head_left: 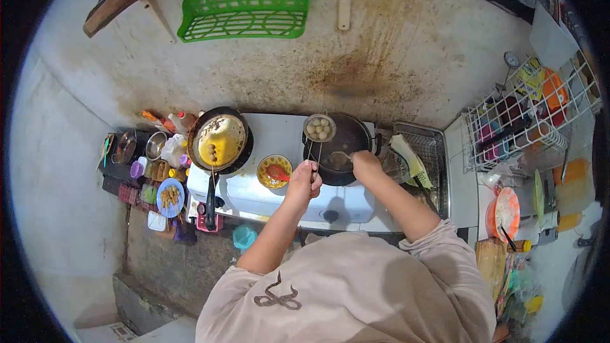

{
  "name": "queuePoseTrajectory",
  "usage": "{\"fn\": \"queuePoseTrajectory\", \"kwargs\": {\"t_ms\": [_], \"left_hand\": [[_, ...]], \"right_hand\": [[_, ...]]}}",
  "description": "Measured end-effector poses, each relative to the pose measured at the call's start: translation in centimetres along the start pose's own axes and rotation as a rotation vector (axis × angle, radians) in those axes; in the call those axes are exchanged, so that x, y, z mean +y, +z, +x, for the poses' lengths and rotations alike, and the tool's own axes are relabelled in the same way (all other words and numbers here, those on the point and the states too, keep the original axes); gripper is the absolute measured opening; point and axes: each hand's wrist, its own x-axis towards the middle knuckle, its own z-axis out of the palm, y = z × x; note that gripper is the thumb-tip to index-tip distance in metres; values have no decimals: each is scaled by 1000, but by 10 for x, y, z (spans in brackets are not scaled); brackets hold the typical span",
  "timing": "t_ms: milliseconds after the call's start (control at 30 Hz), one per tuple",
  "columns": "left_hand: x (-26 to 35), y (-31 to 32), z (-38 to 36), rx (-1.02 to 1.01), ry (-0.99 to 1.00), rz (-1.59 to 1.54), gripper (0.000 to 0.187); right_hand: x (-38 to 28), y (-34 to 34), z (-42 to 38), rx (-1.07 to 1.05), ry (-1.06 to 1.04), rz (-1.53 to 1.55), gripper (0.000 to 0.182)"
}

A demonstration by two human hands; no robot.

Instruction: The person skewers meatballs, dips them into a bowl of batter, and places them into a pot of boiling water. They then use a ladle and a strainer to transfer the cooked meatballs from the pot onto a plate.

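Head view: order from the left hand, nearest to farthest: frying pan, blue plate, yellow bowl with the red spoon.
From the left hand:
1. Yellow bowl, just left of the hand.
2. Frying pan, farther left, beyond the bowl.
3. Blue plate, farthest left, past the pan.

Moderate light on my feed, source out of view. Whitish glare on the stove (pixel 244 199), soft shadow on its front. Wide lens bows the wall (pixel 406 70) outward (black corners all round). Right-edge clutter (pixel 508 279) reads soft.
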Motion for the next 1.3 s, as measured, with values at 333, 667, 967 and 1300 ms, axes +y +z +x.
{"fn": "queuePoseTrajectory", "kwargs": {"t_ms": [333,667,967,1300], "left_hand": [[3,-2,3,20,-27,9,25],[7,-6,0,30,-12,21,24],[-4,0,-2,2,-25,30,24],[-1,5,-11,7,-20,52,25]], "right_hand": [[21,16,31,-54,222,287,15],[36,-31,22,-18,376,497,27],[33,-85,-14,324,316,633,18],[41,-83,-18,373,319,670,13]]}}
